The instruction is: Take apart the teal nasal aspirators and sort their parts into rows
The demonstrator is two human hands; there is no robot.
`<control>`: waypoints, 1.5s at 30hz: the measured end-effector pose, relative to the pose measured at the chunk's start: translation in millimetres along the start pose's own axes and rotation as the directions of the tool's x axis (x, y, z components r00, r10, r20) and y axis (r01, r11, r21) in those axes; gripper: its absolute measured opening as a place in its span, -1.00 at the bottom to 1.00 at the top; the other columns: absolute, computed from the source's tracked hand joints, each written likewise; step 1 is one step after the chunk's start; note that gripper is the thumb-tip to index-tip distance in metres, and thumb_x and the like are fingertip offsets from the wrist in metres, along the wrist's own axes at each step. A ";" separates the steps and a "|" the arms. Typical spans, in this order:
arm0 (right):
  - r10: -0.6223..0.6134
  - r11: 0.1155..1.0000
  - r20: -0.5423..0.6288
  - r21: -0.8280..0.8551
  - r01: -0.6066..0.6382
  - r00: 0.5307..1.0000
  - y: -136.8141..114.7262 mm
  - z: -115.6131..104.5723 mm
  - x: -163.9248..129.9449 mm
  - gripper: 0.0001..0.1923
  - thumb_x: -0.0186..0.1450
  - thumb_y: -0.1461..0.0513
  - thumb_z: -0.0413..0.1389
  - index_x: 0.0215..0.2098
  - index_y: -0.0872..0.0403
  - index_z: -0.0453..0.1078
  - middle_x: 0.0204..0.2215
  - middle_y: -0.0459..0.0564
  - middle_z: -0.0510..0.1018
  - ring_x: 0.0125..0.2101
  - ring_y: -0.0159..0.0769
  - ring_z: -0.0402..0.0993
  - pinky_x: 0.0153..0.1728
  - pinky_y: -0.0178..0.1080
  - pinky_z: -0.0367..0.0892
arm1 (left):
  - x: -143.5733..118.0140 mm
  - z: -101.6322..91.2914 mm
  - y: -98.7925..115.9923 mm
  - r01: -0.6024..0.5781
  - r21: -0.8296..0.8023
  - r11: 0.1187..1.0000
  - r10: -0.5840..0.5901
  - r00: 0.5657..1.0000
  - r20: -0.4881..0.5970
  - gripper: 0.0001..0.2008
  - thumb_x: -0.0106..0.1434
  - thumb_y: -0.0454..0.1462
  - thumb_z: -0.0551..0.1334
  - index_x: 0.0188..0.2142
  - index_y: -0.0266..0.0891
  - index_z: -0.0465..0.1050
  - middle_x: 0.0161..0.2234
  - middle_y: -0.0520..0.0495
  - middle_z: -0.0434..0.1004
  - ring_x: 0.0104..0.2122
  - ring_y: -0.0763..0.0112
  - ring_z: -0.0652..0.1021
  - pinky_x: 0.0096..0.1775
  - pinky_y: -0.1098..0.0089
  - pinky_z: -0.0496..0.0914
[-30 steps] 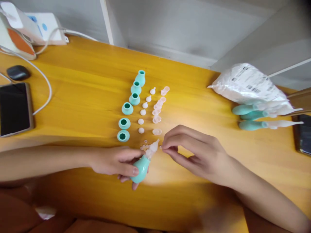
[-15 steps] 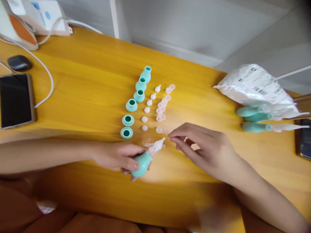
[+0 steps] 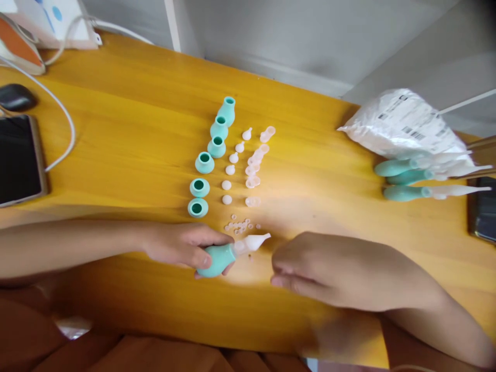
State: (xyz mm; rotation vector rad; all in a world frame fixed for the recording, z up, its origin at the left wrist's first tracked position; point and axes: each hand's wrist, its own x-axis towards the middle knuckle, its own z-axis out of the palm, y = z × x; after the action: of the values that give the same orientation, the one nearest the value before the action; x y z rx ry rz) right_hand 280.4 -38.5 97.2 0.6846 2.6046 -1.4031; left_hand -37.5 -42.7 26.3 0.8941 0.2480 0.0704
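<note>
My left hand (image 3: 186, 250) is wrapped round the teal bulb of a nasal aspirator (image 3: 219, 259). Its clear connector and white tapered tip point right, toward my right hand (image 3: 329, 271). That hand is closed a little way from the tip, its fingertips curled out of sight, so what they hold, if anything, is hidden. Just above the aspirator lie several tiny clear rings (image 3: 240, 225). Beyond them run a row of open-necked teal bulbs (image 3: 204, 163), a row of small white tips (image 3: 230, 169) and a row of clear connectors (image 3: 252, 182).
At the right, several assembled aspirators (image 3: 406, 193) lie beside a white plastic parcel (image 3: 403, 124) and a dark phone (image 3: 484, 206). On the left are a tablet-like device (image 3: 19, 160), a black mouse (image 3: 16, 97) and a white cable (image 3: 72, 124). A grey partition (image 3: 271, 36) stands behind the table.
My right hand has moved down and away from the tip, its fingers curling in. The aspirator has turned to lie more level in my left hand. The view has shifted slightly.
</note>
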 end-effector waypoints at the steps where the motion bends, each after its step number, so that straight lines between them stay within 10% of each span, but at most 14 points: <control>1: -0.062 0.998 0.081 0.000 0.062 0.995 0.3 3.9 -0.7 -0.74 0.59 0.18 0.25 -0.30 0.00 0.53 -0.45 -0.14 0.63 -0.47 -0.32 0.55 -0.45 -0.23 0.33 | -0.1 0.1 0.7 0.000 -0.005 1.000 0.000 1.000 0.002 -0.54 0.47 0.17 0.36 -0.07 -0.17 0.53 -0.30 0.04 0.47 -0.38 0.44 0.41 -0.35 0.47 0.36; 7: -0.110 0.993 -0.002 -0.038 0.110 0.994 -6.0 13.7 9.6 -0.88 0.63 0.23 0.17 -0.01 0.04 0.58 -0.08 0.04 0.72 -0.18 -0.21 0.68 -0.15 -0.14 0.58 | -0.4 -3.9 7.2 0.063 0.130 0.989 -0.074 0.994 0.081 -0.67 0.46 0.06 0.29 -0.11 -0.14 0.51 -0.32 0.03 0.51 -0.38 0.38 0.45 -0.33 0.42 0.38; 15: 0.087 0.971 -0.297 -0.189 -0.148 0.951 -31.5 -17.5 -22.4 -0.63 0.70 0.18 -0.05 -0.27 -0.01 0.41 -0.37 0.00 0.53 -0.43 -0.21 0.42 -0.43 -0.13 0.26 | -0.8 -5.4 3.2 0.050 0.418 0.907 -0.116 0.984 0.132 -0.85 0.23 -0.32 0.31 -0.18 -0.17 0.49 -0.34 0.02 0.62 -0.41 0.40 0.57 -0.41 0.51 0.44; 21: 0.209 0.960 -0.008 0.193 -0.204 0.978 -18.6 6.5 5.9 -0.58 0.67 -0.09 0.05 -0.20 0.01 0.41 -0.40 -0.10 0.55 -0.47 -0.33 0.44 -0.43 -0.23 0.25 | -0.6 -3.6 1.5 -0.080 0.432 0.898 0.059 0.996 0.063 -0.86 0.41 -0.22 0.36 -0.20 -0.16 0.42 -0.46 0.11 0.51 -0.55 0.48 0.46 -0.54 0.52 0.33; 26: 0.236 0.647 -0.074 0.756 -0.100 0.969 -6.2 35.9 31.7 -0.42 0.68 -0.18 -0.06 -0.33 0.02 0.27 -0.55 -0.22 0.31 -0.58 -0.45 0.22 -0.55 -0.33 0.18 | -0.6 -1.8 -2.6 -0.116 0.467 0.876 0.124 0.992 0.014 -0.77 0.37 -0.22 0.43 -0.18 -0.14 0.38 -0.50 0.18 0.42 -0.59 0.52 0.39 -0.59 0.54 0.28; 35: 0.131 0.175 0.025 0.983 -0.048 0.991 1.0 38.4 33.5 -0.41 0.66 -0.17 0.03 -0.32 0.08 0.32 -0.49 -0.24 0.21 -0.57 -0.52 0.13 -0.55 -0.36 0.03 | 3.3 3.7 -1.4 -0.230 0.561 0.795 0.231 0.970 0.069 -0.65 0.10 -0.46 0.24 -0.11 -0.15 0.46 -0.26 0.01 0.64 -0.39 0.43 0.56 -0.30 0.45 0.52; 40: 0.109 0.252 -0.016 0.968 -0.012 0.994 -0.8 37.9 36.0 -0.66 0.64 -0.02 0.18 0.04 0.09 0.46 -0.34 -0.17 0.36 -0.45 -0.49 0.25 -0.48 -0.39 0.15 | 0.1 11.0 -8.7 -0.361 0.668 0.651 0.480 0.877 0.006 -0.68 0.10 -0.40 0.25 -0.12 -0.12 0.40 -0.24 -0.03 0.64 -0.33 0.36 0.59 -0.26 0.38 0.54; 45: 0.158 0.672 -0.270 0.734 0.097 0.950 -4.1 42.2 38.4 -0.80 0.60 0.10 0.25 0.00 0.07 0.58 -0.13 0.00 0.55 -0.22 -0.40 0.50 -0.26 -0.34 0.45 | -0.5 18.2 -23.5 -0.360 0.815 0.455 0.673 0.738 -0.050 -0.67 0.31 -0.39 0.35 0.00 -0.08 0.36 -0.37 0.10 0.57 -0.49 0.46 0.53 -0.40 0.46 0.45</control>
State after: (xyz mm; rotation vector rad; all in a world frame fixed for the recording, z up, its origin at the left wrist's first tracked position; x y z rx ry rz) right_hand 239.4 -61.8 65.0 1.1008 2.0842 -2.5678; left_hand -34.6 -71.3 19.0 1.8262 0.3502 0.8012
